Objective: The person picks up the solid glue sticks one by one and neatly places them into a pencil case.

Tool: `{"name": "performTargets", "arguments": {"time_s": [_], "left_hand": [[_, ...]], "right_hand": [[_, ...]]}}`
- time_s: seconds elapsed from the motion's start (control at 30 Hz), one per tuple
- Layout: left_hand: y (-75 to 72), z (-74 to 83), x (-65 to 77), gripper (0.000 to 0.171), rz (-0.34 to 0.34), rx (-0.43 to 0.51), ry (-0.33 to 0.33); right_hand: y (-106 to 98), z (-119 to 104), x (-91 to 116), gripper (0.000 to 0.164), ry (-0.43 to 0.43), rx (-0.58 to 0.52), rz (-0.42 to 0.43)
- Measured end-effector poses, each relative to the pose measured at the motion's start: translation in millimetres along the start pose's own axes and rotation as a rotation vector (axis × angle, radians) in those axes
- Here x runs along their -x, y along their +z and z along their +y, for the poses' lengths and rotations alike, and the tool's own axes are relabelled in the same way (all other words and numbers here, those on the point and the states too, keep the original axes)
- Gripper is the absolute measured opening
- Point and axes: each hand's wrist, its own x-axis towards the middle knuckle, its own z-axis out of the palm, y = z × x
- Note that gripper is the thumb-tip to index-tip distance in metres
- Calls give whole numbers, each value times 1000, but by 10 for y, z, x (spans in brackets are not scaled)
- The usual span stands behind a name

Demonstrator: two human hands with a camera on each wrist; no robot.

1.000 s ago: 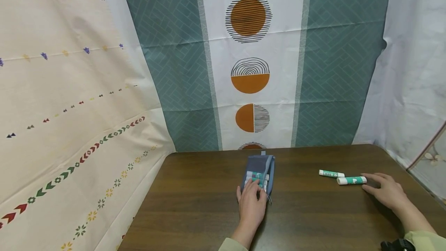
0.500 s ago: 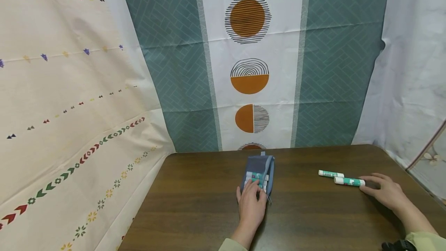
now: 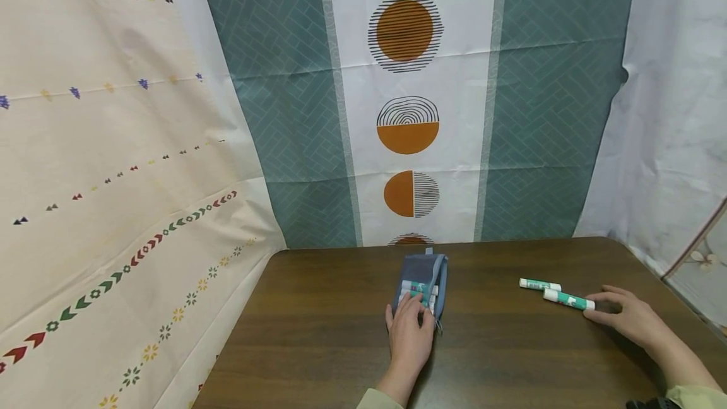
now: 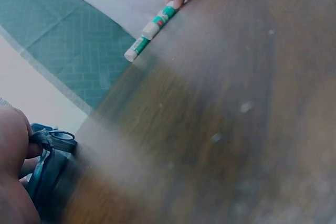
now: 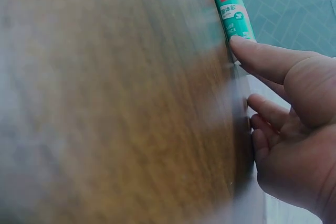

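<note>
In the head view my left hand (image 3: 410,333) rests on the near end of a blue-grey zip pouch (image 3: 420,265), its thumb by the left edge. Green and white glue sticks (image 3: 417,286) show in the pouch beside the fingertips. Part of the pouch (image 4: 50,177) and its zip also appear in the left wrist view. At the right, my right hand (image 3: 627,317) pinches the near end of a larger glue stick (image 3: 568,299) between thumb and forefinger, its other fingers loosely bent. A thinner glue stick (image 3: 539,284) lies just behind it.
Both loose glue sticks are on the right half of a dark brown wooden table (image 3: 318,320). A patterned cloth (image 3: 301,207) hangs along the far edge. Cream cloth (image 3: 142,207) hangs at the left, white cloth (image 3: 670,144) at the right.
The right hand has moved slightly left and nearer, and the larger glue stick has shifted left and turned, its right end now nearer. The left hand and pouch have stayed put.
</note>
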Motion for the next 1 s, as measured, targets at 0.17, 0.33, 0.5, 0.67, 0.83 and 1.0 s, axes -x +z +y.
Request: {"name": "performTargets", "arguments": {"time_s": [0.17, 0.33, 0.5, 0.67, 0.83, 1.0], "left_hand": [[0, -8, 3, 24, 0, 1, -3], [3, -13, 0, 24, 3, 3, 1], [9, -16, -1, 23, 8, 1, 5], [11, -16, 0, 23, 14, -2, 11], [5, -16, 0, 24, 10, 12, 4], [6, -16, -4, 24, 8, 17, -4]], "right_hand": [[9, -10, 24, 60, -7, -11, -2], [14, -10, 36, 57, -19, -20, 17], [17, -16, 47, 56, -17, -24, 20], [25, -22, 64, 52, -15, -15, 26], [12, -51, 76, 51, -32, 0, 50], [-15, -97, 106, 54, -18, 14, 58]]}}
